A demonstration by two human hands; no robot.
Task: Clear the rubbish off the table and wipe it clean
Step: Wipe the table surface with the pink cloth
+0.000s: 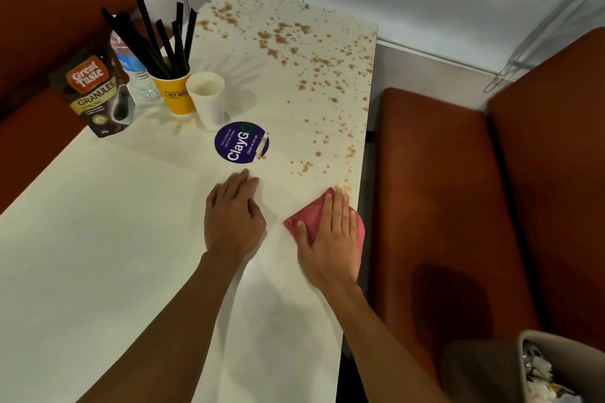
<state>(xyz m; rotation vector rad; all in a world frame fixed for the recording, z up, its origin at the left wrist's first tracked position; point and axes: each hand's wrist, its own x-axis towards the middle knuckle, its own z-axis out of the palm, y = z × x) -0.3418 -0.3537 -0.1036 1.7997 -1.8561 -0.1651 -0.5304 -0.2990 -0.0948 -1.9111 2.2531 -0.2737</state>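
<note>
A white surface (131,239) is seen from above, with a brown spill of coffee granules (281,39) scattered across its far half and down its right edge. The right hand (330,239) is laid flat on a pink cloth (309,211) near that edge, with its fingers straight and together, pressing down rather than gripping; the nearest granules lie just beyond its fingertips. The left hand (234,216) is spread palm down on the bare surface close by, with nothing held, and appears to be used as a brace. A round purple sticker (241,142) is fixed just beyond it. At the far left stand a coffee pouch (95,91), a water bottle (137,72), a yellow cup (173,95) of black straws and a white paper cup (209,101), all well apart from the cloth. A bin (484,370) with crumpled rubbish inside is seen at the lower right, beside an orange bench seat (442,190). The wiping is judged barely begun, since most of the spill is unwiped. It is best done in long strokes drawn from the far end towards the near edge, with even pressure through the whole palm, so that granules are gathered rather than smeared. Granules could be scattered onto the seat if pushed carelessly off the edge — they are better caught in the cloth and carried to the bin. The cups could be knocked if strokes are taken too far left.
</note>
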